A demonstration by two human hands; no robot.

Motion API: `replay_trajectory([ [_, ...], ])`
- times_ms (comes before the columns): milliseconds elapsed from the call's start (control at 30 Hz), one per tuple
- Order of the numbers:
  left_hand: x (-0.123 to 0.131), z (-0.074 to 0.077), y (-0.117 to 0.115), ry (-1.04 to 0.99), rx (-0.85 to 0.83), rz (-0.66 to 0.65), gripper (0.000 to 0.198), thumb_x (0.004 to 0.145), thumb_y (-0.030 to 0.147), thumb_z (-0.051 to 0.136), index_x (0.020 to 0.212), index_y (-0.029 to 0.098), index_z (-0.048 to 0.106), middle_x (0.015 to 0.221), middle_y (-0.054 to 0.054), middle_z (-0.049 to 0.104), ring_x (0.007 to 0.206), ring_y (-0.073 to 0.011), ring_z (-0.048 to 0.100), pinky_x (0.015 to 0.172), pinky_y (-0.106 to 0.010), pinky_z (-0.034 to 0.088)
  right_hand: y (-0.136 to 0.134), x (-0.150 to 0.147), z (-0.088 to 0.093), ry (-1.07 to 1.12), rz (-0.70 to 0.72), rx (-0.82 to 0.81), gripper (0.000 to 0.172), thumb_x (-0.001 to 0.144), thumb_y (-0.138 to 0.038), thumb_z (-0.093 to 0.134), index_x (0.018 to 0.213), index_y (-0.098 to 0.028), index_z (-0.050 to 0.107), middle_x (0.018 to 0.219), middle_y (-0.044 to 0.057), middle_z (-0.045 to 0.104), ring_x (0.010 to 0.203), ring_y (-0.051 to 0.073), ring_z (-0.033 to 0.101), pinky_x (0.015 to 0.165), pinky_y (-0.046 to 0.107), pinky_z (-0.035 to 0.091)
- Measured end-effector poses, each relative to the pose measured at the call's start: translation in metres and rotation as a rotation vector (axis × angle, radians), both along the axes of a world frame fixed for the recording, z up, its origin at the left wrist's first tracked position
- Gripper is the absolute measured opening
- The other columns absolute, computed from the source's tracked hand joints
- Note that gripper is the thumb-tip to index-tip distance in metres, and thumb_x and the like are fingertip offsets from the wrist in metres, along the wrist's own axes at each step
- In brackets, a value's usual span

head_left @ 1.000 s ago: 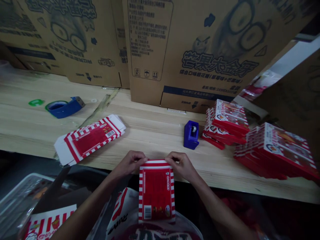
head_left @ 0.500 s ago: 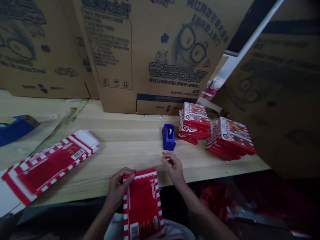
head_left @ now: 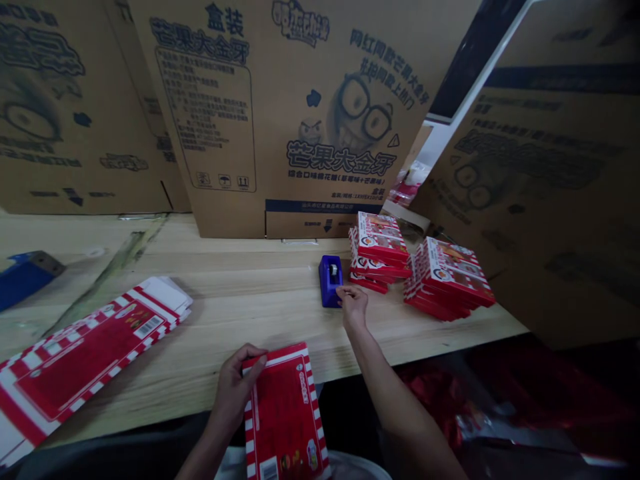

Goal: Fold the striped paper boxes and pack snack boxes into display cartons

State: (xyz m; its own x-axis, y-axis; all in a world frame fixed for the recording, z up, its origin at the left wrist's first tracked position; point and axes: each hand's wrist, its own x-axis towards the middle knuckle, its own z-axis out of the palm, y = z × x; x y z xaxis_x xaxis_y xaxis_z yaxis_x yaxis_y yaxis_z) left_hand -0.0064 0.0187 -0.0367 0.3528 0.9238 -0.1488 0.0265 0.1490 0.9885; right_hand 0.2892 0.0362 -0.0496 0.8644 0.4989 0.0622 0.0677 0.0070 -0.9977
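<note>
**Far left.** A large blue plastic tape dispenser [head_left: 25, 277] lies on the pale wooden table [head_left: 240, 300], partly cut off by the edge of view. Nearer the person, a pile of flattened red-and-white striped cartons [head_left: 85, 350] lies slantwise with the printed side up, and its lower end runs out of view.

**Lower centre.** The left hand [head_left: 234, 390] is closed on the upper left corner of a red-and-white striped cardboard box [head_left: 285, 413]. The box's upper end overlaps the table's near edge. The rest extends towards the person, and its bottom is cut off by the frame.

**Centre.** A small blue plastic tape dispenser [head_left: 330, 280] stands on the table, well apart from the held box. The right hand [head_left: 353, 303] reaches out on an extended arm with its fingers bent, the tips touching the dispenser's near right side. Whether they pinch anything cannot be told.

**Right.** A first stack of closed red printed boxes [head_left: 383, 250] sits just beside the small dispenser. A second stack of the same boxes [head_left: 450, 277] lies near the table's right end.

**Background.** Tall brown corrugated shipping cartons [head_left: 280, 113], printed with dark blue lettering and a spectacled cartoon face, stand along the table's far side.
</note>
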Motion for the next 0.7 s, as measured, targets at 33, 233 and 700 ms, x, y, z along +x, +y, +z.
replay_trajectory([
  [33,-0.001,0.000,0.000,-0.002,-0.002,0.002,0.026,0.074,0.042,0.068,0.075,0.017,0.062,0.081,-0.003,0.065,0.076,-0.0197,0.060,0.066,-0.026,0.047,0.000,-0.001,0.000,0.027,-0.009,0.013,0.024,0.058,-0.039,0.069,0.064,-0.016,0.064,0.067,0.002,0.058,0.058,0.014,0.053,0.050,0.027,0.046],
  [233,-0.001,-0.004,0.000,-0.025,-0.024,0.002,0.024,0.074,0.040,0.068,0.077,0.017,0.062,0.081,-0.002,0.065,0.076,-0.0179,0.059,0.067,-0.025,0.046,-0.009,-0.013,-0.003,0.097,-0.049,0.103,0.029,0.061,-0.042,0.071,0.066,-0.015,0.062,0.074,0.002,0.057,0.063,0.014,0.056,0.058,0.031,0.051],
  [700,0.003,-0.001,-0.001,0.008,0.059,-0.052,0.019,0.079,0.036,0.064,0.079,0.017,0.063,0.078,-0.001,0.060,0.076,-0.0171,0.055,0.069,-0.025,0.042,-0.030,-0.025,-0.032,-0.021,-0.082,0.080,0.022,0.064,-0.038,0.065,0.062,-0.016,0.064,0.089,0.006,0.055,0.089,0.020,0.052,0.083,0.036,0.042],
])
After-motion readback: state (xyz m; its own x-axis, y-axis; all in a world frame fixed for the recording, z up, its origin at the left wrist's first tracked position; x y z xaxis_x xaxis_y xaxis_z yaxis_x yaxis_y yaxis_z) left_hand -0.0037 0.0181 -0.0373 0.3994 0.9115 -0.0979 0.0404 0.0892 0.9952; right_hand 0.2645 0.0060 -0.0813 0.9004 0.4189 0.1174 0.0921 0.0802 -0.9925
